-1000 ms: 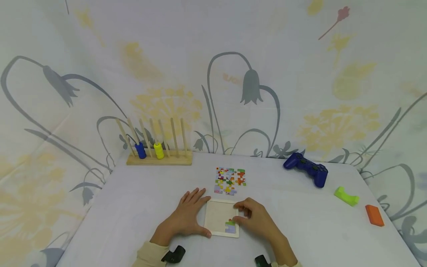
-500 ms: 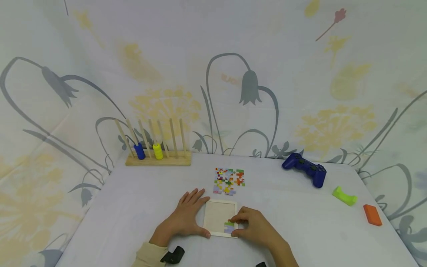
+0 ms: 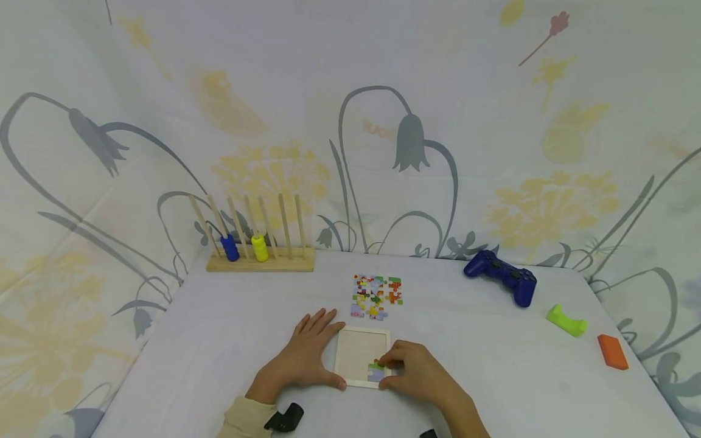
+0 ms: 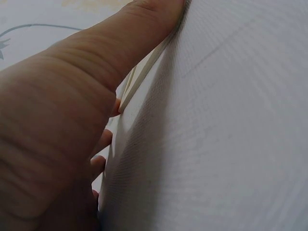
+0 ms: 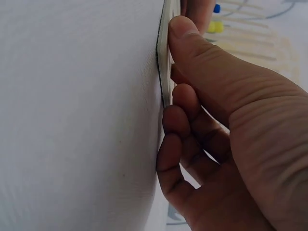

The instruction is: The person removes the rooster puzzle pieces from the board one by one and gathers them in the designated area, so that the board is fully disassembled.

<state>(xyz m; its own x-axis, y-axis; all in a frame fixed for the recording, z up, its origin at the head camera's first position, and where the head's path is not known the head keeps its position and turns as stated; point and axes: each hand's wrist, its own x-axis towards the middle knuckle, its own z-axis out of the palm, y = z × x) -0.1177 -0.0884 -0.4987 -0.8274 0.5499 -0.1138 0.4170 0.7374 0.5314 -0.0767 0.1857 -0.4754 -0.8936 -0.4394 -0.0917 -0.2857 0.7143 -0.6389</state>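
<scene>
White counter [image 3: 230, 340] before a flowered cloth backdrop.
Left hand [image 3: 303, 359] lies flat, steadying the puzzle tray [image 3: 353, 356]; right hand [image 3: 416, 371] pinches a puzzle piece [image 3: 375, 367] inside it.

White table [image 3: 219, 340], floral cloth backdrop [image 3: 416, 121], prob. fabric.

Left hand [image 3: 306, 356]: bare, no ring or glove showing in any view.
Right hand [image 3: 416, 368]: bare, no ring or glove showing.
Left sleeve [image 3: 243, 420]: cream, pale beige cloth, cuff ending at the wrist, soft folds.
Left wrist device [image 3: 283, 418]: small black unit, rounded, glossy, worn just below the cuff.
Right wrist device [image 3: 428, 434]: black, only a sliver at the lower frame edge; shape not readable.
Right forearm: no sleeve in view.
Fingernails: short, unpainted, seen in the right wrist view.
</scene>
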